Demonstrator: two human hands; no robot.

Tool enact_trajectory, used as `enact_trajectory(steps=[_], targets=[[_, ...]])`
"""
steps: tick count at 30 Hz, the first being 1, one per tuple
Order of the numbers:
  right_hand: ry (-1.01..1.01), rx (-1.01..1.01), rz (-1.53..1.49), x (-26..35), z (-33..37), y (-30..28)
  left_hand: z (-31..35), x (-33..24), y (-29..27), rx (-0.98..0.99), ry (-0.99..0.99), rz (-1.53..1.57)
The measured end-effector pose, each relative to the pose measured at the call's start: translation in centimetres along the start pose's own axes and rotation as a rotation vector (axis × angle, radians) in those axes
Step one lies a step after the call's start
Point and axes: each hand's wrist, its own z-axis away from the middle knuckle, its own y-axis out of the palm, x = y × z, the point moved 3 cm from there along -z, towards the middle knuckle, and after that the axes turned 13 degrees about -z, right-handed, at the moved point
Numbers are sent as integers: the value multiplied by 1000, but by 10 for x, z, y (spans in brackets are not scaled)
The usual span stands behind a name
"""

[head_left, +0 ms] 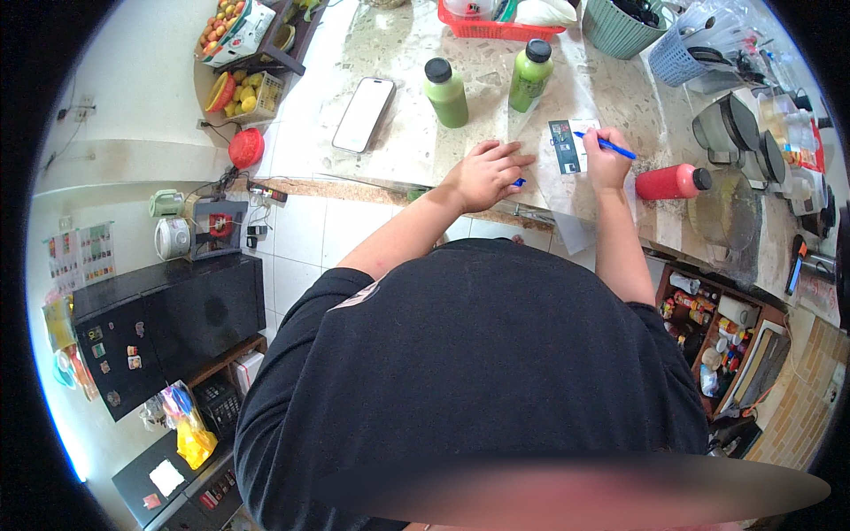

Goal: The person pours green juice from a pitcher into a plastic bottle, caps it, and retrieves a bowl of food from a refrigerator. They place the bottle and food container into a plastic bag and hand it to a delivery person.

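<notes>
My right hand [606,159] grips a blue pen [605,143] whose tip rests on a small printed card [567,146] lying on white paper [558,181] on the speckled stone counter [398,53]. My left hand [487,173] lies flat on the paper just left of the card, fingers spread, with a small blue cap [518,183] by its fingertips. Two bottles of green juice with black caps [445,92] [530,75] stand just beyond the hands. A red bottle with a black cap [673,182] lies on its side to the right of my right hand.
A phone [363,114] lies face up on the counter's left part. At the back stand a red basket [496,28], a green basket [620,31] and a blue basket [677,57]. Metal pots [739,133] sit at the right. Fruit boxes [232,35] and a black fridge [168,332] are at left.
</notes>
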Motion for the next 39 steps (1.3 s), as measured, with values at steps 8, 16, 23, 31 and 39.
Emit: enact_trajectory(steps=[8,16,23,31,39], targets=[[84,349,-246,70,54,14,-1,3,-2,20,26,-42],[49,498,-150,69,72,34,0,3,-6,4,21,18],[-122,443,-137,119,75,30,-20,-26,-57,150,35,87],[-286,-156,-376,140,-87,39,-48,-35,-51,-34,-700,311],[-78,35,464,55,-232,77,-85,-9,-3,-141,-843,478]])
